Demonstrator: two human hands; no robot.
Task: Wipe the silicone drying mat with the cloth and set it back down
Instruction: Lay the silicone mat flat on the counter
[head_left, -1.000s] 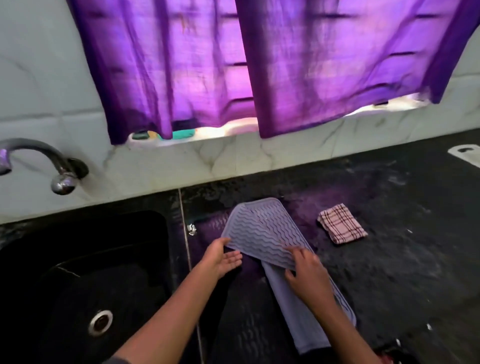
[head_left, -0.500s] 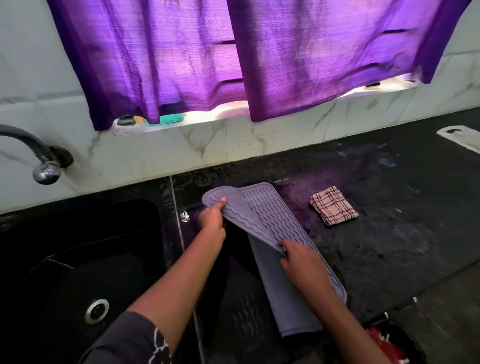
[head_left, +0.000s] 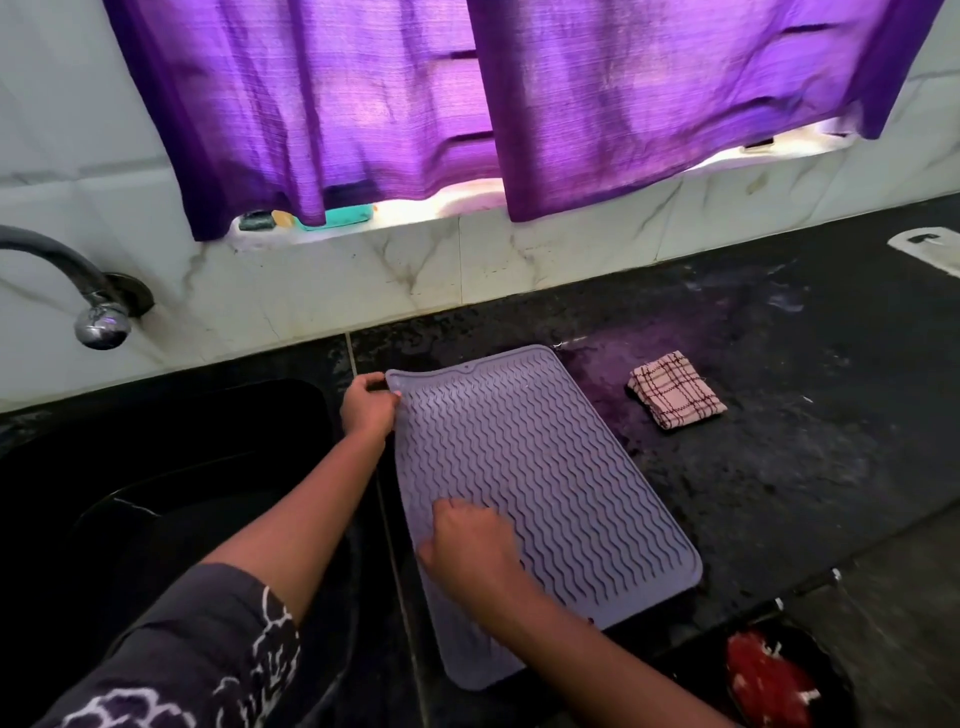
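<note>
Head view, kitchen bench. The mat, grey-violet with wavy ridges, lies spread out flat, ridged side up, on the dark bench. Its long side runs from 11 o'clock to 5 o'clock across the middle of the picture.

Left hand: at the mat's far-left corner, the 11 o'clock corner. Thumb and fingertips pinch the raised rim there, and the rest of the hand lies off the mat, over the strip of bench between mat and sink.

Right hand: on top of the mat, in its near-left part at about 7 o'clock from the mat's middle. The fingers are bent and the knuckles face up – whether they nip the mat or only press on it cannot be told.

Both hands sit along the mat's left long side, well apart from each other, with the left one beyond the right one.

The cloth, checked white and dark and folded, lies on the bench at 2 o'clock from the mat's middle, near the mat's far-right corner but clear of it; neither hand touches it.

Surroundings – the sink at 9 o'clock from the mat, the tap at 10 o'clock on the tiled wall, and a purple curtain at 12 o'clock. A patterned sleeve covers the upper left arm.
</note>
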